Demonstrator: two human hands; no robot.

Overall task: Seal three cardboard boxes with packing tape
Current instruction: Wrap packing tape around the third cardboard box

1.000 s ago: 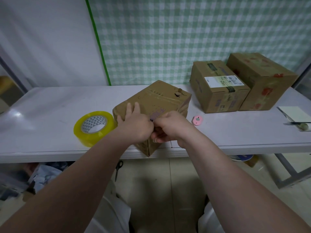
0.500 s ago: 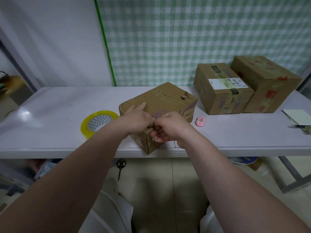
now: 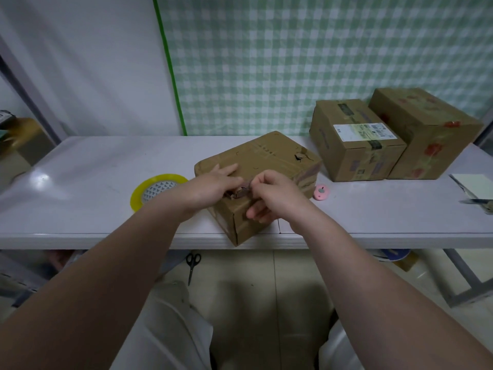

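A brown cardboard box (image 3: 269, 156) sits cornerwise at the table's front edge, with old tape marks and a torn hole on top. My left hand (image 3: 210, 186) rests on its near top edge, fingers stretched flat over the lid. My right hand (image 3: 277, 193) pinches a crumpled scrap of old tape (image 3: 240, 193) at that same edge, right beside the left thumb. A yellow roll of packing tape (image 3: 157, 186) lies flat on the table to the left of the box, partly hidden by my left forearm.
Two more cardboard boxes stand at the back right: one with a white label (image 3: 354, 145), one with red prints (image 3: 424, 124). A small pink cutter (image 3: 321, 192) lies right of the near box. Paper (image 3: 477, 185) lies at the right edge. Scissors (image 3: 192, 265) lie on the floor.
My hands stayed together at the box's near top edge. A crumpled scrap of tape now shows between them, and my right hand has risen slightly while pinching it.
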